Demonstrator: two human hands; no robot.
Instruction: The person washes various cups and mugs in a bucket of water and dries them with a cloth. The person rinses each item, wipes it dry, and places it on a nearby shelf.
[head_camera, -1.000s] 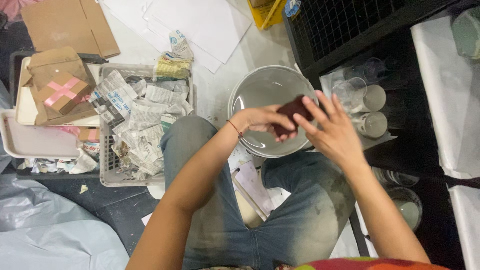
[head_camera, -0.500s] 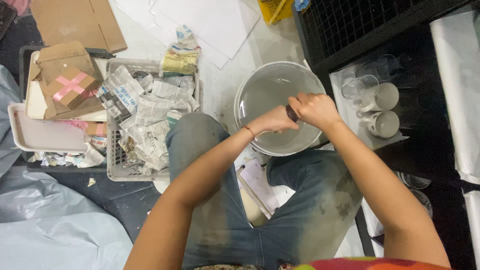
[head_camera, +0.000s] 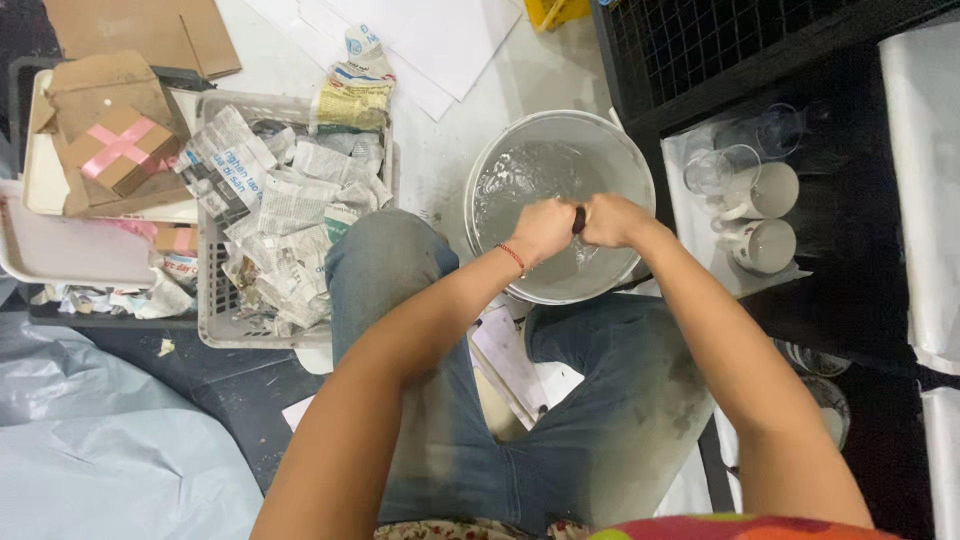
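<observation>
My left hand (head_camera: 541, 229) and my right hand (head_camera: 614, 220) are clenched together over a grey bucket (head_camera: 620, 152) that holds rippling water. Both grip a small dark cloth (head_camera: 579, 219), of which only a sliver shows between the fists. Water streams from the hands into the bucket. A red thread circles my left wrist. My knees in blue jeans frame the bucket from below.
A grey basket (head_camera: 211, 290) of crumpled newspaper sits to the left, beside a white tray (head_camera: 40, 262) with cardboard boxes. To the right, white mugs (head_camera: 766, 243) and clear glasses (head_camera: 712, 169) stand on a white sheet. A black wire crate (head_camera: 720, 40) is behind them.
The dark cloth was held open above the bucket a second ago. Both hands have since closed tight around it and moved lower over the water, and the camera has drifted slightly.
</observation>
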